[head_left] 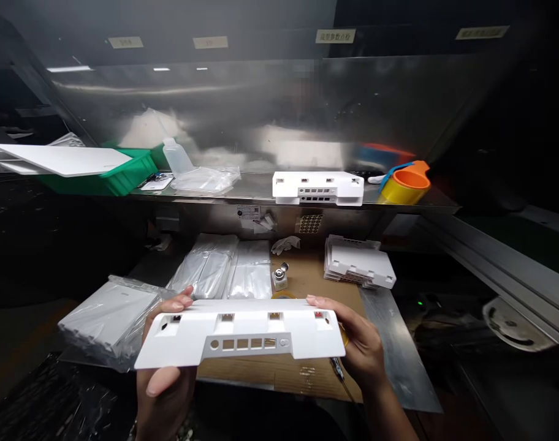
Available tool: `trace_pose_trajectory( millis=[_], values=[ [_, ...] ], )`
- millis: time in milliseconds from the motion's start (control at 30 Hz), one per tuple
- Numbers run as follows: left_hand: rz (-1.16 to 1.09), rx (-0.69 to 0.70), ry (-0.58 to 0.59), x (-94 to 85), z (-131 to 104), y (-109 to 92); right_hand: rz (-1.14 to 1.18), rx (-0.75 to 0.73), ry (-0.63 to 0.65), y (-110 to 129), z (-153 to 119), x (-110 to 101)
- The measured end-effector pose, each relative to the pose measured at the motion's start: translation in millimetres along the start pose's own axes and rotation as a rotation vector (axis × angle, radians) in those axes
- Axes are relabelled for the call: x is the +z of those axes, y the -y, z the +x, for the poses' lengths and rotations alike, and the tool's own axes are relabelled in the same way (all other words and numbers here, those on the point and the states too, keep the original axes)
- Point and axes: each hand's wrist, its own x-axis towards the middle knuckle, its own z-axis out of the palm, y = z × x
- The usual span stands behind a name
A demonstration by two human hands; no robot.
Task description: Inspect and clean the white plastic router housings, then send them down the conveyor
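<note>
Between my hands I hold a white plastic housing (252, 361) above the bench, its edge with a row of port cutouts turned toward me. My left hand (167, 380) grips its left end, thumb below and fingers over the top. At the right end, my right hand (357, 337) is closed on it, fingers along the top edge. Behind it on the cardboard stand a small white dispenser bottle (279, 278) and a stack of similar white housings (362, 260). A thin tool with a cable (338, 370) lies beside my right hand; its kind is unclear.
Clear plastic bags (210, 263) lie at the back left, near a bagged white housing (109, 312). On the metal shelf (252, 195) are another housing (319, 188), a green bin (123, 177), a squeeze bottle (177, 158) and a yellow-orange tape roll (406, 185). A glove (286, 245) lies below it.
</note>
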Motion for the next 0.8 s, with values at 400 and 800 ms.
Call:
trace_pose_trajectory(
  millis=[400,800],
  values=[
    [-0.068,0.102,0.096,7.5,-12,-4,0.040,-0.068,0.053,-15,-15,-17],
    [-0.563,-0.538,0.011,-6.3,-17,-11,-0.013,-0.229,0.029,-20,-22,-28]
  ],
)
